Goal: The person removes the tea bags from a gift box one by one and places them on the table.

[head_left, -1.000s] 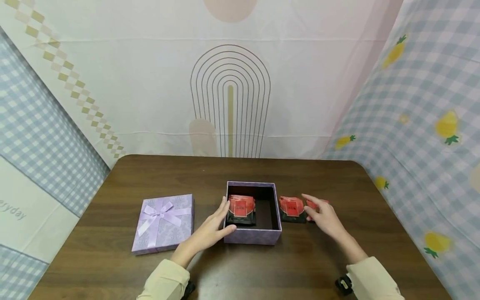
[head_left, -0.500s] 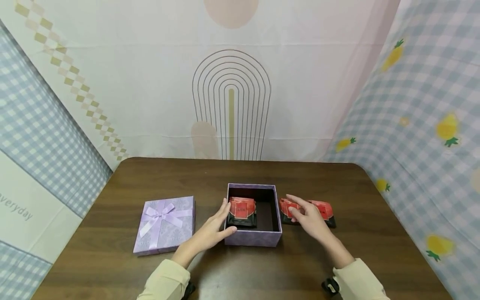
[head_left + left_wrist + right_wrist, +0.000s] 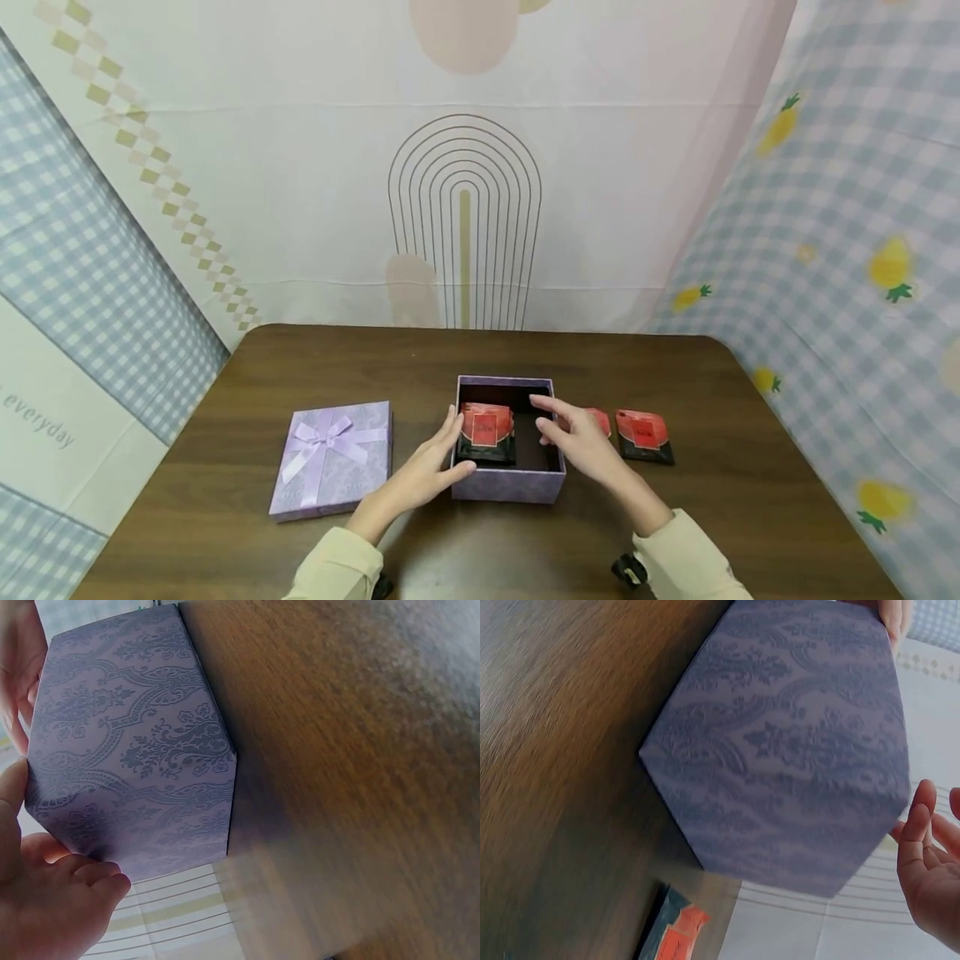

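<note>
A lidless purple patterned box [image 3: 510,486] sits mid-table, its dark inside showing. In its left half lies a red-and-black sachet [image 3: 487,433]. My left hand [image 3: 420,477] rests on the box's left side with straight fingers, the thumb at the front rim; the left wrist view shows that hand [image 3: 60,907] touching the patterned wall [image 3: 135,735]. Over the box's right half hovers my right hand [image 3: 585,442], thumb and index finger apart with nothing between them. It partly hides one sachet [image 3: 600,419] right of the box. Farther right lies another sachet [image 3: 645,435].
A purple lid [image 3: 333,458] with a ribbon bow lies left of the box. The brown wooden table [image 3: 480,558] ends at a white printed cloth [image 3: 322,208] behind, and a checked cloth [image 3: 817,292] hangs at the right.
From the rightmost sachet, my right hand has moved left across the other sachet to above the box. My left hand stays at the box's left side. The view has tilted slightly.
</note>
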A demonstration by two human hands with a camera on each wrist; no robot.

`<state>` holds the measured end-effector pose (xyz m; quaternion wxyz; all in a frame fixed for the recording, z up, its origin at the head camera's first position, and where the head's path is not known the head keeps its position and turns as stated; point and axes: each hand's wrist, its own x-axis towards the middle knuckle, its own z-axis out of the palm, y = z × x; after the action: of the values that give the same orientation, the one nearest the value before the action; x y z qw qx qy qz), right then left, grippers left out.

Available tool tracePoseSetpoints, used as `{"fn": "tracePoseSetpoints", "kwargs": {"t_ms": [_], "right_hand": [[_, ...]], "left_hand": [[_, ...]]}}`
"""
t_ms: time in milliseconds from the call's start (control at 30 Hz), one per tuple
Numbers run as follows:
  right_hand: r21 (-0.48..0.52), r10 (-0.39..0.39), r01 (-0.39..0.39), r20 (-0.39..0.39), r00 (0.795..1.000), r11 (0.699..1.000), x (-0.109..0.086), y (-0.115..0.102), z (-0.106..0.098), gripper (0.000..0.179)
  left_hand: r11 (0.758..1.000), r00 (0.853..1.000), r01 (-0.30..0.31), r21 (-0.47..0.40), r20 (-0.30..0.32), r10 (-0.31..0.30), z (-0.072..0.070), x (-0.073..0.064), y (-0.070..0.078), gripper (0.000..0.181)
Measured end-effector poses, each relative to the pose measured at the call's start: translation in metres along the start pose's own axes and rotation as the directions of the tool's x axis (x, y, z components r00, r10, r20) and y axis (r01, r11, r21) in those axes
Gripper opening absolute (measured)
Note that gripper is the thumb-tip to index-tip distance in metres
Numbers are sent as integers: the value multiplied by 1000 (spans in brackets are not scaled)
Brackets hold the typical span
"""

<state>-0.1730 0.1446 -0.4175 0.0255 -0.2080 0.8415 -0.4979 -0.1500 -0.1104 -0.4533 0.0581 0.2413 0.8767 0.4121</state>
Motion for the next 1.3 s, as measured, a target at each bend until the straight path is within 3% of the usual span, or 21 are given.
{"fn": "tracePoseSetpoints", "kwargs": {"t_ms": [133,300,533,700,900,1133,1300], "right_hand": [[10,-6,5,72,997,1000,5,0,8,41],[-14,51,-50,143,988,999,11,4,18,44],[-96,92,-80,137,986,992,21,0,30,45],[-127,81,-64,127,989,990,26,4,42,41],[-303,62,-12,156,986,953,32,9,52,40],[-388,181,-72,253,950,919,35,5,55,50],[-427,327,-161,352,877,890,36,2,56,61]], "left_hand": [[1000,1000,7,-2,-3,-7,1,0,-1,73],[1000,1000,6,-10,0,-6,3,0,-2,74],[1000,1000,-1,-10,-1,1,4,-1,-3,73],[1000,1000,-13,-2,-11,13,5,-2,-4,74],[1000,1000,-4,-15,-19,4,6,-2,-3,73],[1000,1000,5,-29,-26,-6,4,-2,-2,73],[1000,1000,7,-25,-24,-7,3,-2,-1,73]]}}
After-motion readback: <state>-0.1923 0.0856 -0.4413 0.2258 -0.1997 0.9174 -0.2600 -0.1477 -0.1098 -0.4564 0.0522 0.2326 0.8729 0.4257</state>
